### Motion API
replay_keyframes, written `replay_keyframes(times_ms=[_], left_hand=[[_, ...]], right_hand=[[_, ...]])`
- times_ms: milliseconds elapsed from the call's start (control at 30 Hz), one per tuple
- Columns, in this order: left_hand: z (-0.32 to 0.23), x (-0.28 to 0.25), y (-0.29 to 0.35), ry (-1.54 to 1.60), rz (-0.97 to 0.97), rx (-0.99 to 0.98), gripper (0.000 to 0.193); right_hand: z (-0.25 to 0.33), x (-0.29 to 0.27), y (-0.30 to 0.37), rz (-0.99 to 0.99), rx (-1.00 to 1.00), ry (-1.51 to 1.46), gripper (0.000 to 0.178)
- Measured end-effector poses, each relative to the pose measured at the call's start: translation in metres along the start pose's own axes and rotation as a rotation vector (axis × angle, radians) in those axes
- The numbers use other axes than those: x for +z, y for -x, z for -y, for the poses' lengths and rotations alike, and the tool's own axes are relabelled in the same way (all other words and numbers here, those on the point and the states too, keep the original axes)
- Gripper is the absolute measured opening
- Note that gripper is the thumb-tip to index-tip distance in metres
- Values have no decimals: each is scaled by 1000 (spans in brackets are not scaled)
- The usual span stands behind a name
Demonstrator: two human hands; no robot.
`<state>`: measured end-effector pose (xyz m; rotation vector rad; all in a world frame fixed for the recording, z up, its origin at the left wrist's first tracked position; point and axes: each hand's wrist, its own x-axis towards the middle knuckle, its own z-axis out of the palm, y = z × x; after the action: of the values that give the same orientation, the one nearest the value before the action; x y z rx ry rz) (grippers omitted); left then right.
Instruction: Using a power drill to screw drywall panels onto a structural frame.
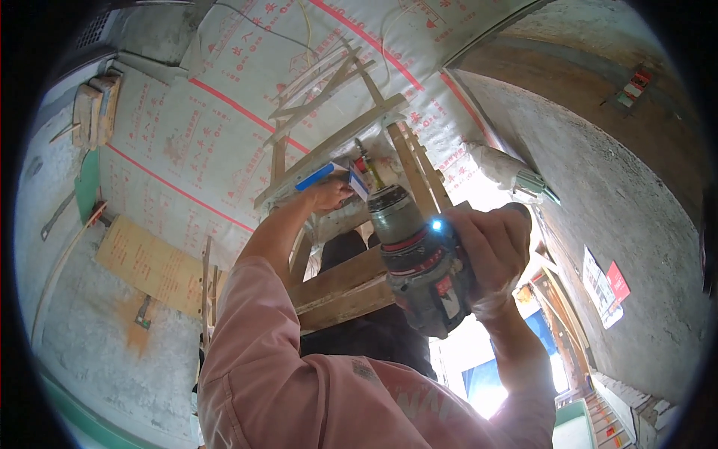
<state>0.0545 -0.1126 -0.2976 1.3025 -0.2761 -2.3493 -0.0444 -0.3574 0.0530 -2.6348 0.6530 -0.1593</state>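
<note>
My right hand (490,251) is wrapped round a cordless drill (419,262), grey and black with red bands, held up close in front of me. A small white light glows beside the hand. From the drill's chuck a long bit (364,156) points up and away. Farther off to the left, my left hand (329,194) is at an opened blue and white cardboard box (315,176) on the top of a wooden stepladder (348,288). Its fingers are curled by the box, and what they pinch is too small to tell.
Printed protective sheeting (224,120) with red stripes covers the floor, where a wooden frame (321,97) and cables lie beyond the ladder. Wood pieces (96,112) rest by the left wall. A bare grey wall (598,172) rises at the right, near a bright opening.
</note>
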Motion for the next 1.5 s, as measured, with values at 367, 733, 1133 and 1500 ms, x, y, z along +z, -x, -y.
replay_keyframes(times_ms=[367,733,1133,1500], left_hand=[[20,-7,55,-154,-88,-7,34],[-67,78,281,9,-392,361,27],[-42,188,337,1116,-885,989,30],[-12,184,306,358,-1702,669,26]], right_hand=[[18,-2,-18,60,-67,-69,43],[48,-7,6,-145,-349,-119,56],[-3,-21,1,-447,-779,112,40],[-66,56,-60,-365,-717,4,33]])
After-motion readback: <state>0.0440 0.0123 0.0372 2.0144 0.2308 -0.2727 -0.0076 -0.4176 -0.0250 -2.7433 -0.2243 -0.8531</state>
